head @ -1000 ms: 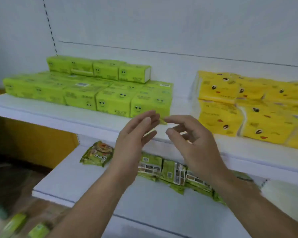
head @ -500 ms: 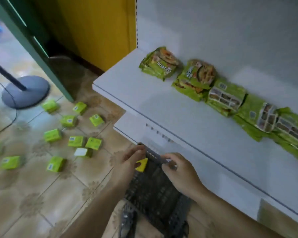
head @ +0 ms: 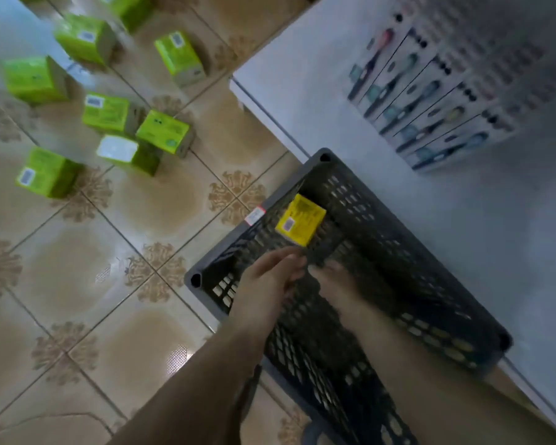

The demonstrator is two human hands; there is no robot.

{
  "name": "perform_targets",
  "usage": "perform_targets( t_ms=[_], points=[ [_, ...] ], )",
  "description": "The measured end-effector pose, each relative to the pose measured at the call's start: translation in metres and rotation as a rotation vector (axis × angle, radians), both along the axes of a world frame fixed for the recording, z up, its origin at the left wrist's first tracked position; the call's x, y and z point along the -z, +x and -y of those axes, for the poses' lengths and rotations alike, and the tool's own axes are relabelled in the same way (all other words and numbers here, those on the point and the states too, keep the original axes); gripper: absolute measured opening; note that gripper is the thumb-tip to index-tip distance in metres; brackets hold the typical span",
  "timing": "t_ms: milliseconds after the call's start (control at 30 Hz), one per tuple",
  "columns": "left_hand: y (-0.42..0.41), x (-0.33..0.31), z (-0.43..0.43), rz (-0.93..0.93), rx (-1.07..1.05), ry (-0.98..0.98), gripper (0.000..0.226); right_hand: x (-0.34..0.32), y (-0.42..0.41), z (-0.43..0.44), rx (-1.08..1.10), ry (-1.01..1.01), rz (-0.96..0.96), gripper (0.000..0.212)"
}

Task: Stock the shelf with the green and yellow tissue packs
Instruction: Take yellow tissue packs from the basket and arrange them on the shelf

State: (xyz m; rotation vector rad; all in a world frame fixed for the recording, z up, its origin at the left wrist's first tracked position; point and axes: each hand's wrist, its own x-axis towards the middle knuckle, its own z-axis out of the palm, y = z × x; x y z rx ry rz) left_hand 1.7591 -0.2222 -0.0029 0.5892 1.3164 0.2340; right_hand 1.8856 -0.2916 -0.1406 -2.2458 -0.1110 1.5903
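One yellow tissue pack [head: 300, 219] lies inside a dark grey perforated basket [head: 408, 277] on the floor, near its far left corner. Both my hands reach down into the basket, just short of the pack. The fingers of my left hand [head: 270, 281] point toward the pack and hold nothing. My right hand [head: 339, 279] is beside it, deeper in the basket, blurred and dark, so its fingers cannot be made out. Several green tissue packs [head: 164, 131] lie scattered on the tiled floor at the upper left.
The white bottom shelf [head: 302, 69] runs along the right, with the basket pushed against its edge. A row of boxed toothbrushes [head: 430, 91] lies on it. Patterned floor tiles [head: 87, 284] lie left of the basket.
My view dropped from the upper shelves to the floor. Both hands came down from the shelf and moved into the basket toward the yellow pack.
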Motion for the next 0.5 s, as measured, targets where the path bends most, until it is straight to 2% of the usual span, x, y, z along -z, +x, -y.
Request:
perform_targets(
  t_ms=[33,100,233,267,367,400,433,467,500],
  points=[
    [-0.001,0.017,-0.003,0.02,-0.015,0.015,0.018,0.031,0.002,-0.005,0.017,-0.009,0.008,0.063],
    [-0.002,0.048,-0.011,0.047,-0.014,0.07,0.019,0.082,0.01,-0.019,0.077,0.017,0.019,0.057],
    [-0.002,0.09,-0.02,0.048,0.022,0.069,0.018,0.138,0.019,-0.047,0.235,0.074,-0.003,0.05],
    [-0.002,0.097,-0.022,0.044,0.033,0.065,0.017,0.154,0.023,-0.052,0.283,0.096,-0.016,0.056],
    [-0.002,0.112,-0.022,0.032,0.064,0.062,0.017,0.227,0.04,-0.05,0.347,0.138,-0.023,0.107],
    [-0.002,0.115,-0.022,0.028,0.063,0.059,0.018,0.24,0.042,-0.05,0.369,0.146,-0.037,0.119],
    [-0.002,0.116,-0.021,0.026,0.059,0.056,0.018,0.23,0.038,-0.053,0.381,0.136,-0.062,0.117],
    [-0.002,0.117,-0.019,0.023,0.06,0.055,0.018,0.204,0.03,-0.059,0.397,0.13,-0.085,0.101],
    [-0.002,0.116,-0.018,0.018,0.07,0.061,0.018,0.18,0.022,-0.065,0.405,0.121,-0.109,0.073]
  ],
)
